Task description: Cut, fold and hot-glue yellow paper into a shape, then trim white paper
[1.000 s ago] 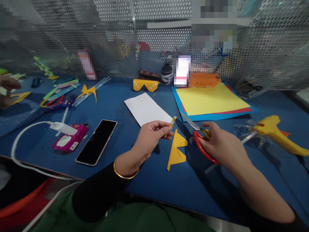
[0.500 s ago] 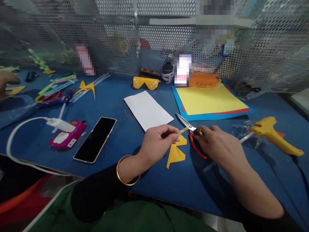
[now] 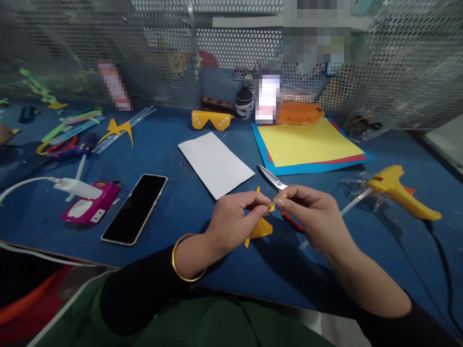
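My left hand (image 3: 231, 219) pinches one end of a small yellow strip, most of it hidden by the fingers. My right hand (image 3: 314, 214) is closed on the strip's other end, fingertips nearly touching those of my left hand. Below them a folded yellow paper piece (image 3: 262, 228) lies on the blue table, partly covered by my left hand. Red-handled scissors (image 3: 272, 178) lie behind my right hand, blades pointing up and left. A white paper sheet (image 3: 215, 165) is just beyond my left hand.
A yellow glue gun (image 3: 405, 193) lies at the right, a black phone (image 3: 135, 209) and magenta power socket (image 3: 90, 205) at the left. Coloured sheets (image 3: 311, 144) and yellow paper glasses (image 3: 211, 120) lie further back. Another person's hand (image 3: 5, 135) shows at the left edge.
My right hand has let go of the scissors and moved left onto the yellow strip. The scissors now lie on the table. The view has shifted slightly, and the other person's hand shows less.
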Demonstrator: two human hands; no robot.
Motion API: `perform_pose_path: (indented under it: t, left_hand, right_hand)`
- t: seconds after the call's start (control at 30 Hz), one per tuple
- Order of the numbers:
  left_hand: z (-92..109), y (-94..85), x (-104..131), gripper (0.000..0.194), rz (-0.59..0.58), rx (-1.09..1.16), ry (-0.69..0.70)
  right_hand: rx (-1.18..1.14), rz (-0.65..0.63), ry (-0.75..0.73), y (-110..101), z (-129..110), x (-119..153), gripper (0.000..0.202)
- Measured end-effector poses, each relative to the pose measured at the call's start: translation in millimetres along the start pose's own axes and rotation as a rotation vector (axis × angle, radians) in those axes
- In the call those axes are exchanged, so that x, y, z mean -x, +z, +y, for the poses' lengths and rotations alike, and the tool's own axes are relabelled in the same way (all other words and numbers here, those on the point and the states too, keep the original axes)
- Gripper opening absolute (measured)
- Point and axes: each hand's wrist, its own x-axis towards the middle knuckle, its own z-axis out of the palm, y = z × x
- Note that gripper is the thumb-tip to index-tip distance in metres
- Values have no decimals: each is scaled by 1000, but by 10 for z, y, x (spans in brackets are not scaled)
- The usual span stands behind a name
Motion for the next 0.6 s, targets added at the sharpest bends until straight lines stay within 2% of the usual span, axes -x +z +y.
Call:
perform_pose_path:
  t: [0.2,0.47,0.6]
  left_hand:
    - [21,1,-14,15,-11,23,-24]
    - [32,20,-50,6,-73,316,-243]
    - [-19,14,-74,23,-122,471,-345]
  right_hand:
    - [-15,48,20,-27,49,8,15]
    - [-12,64,10,-42,60,12,17]
    - [-41,104,-5,-58,90,-22,16]
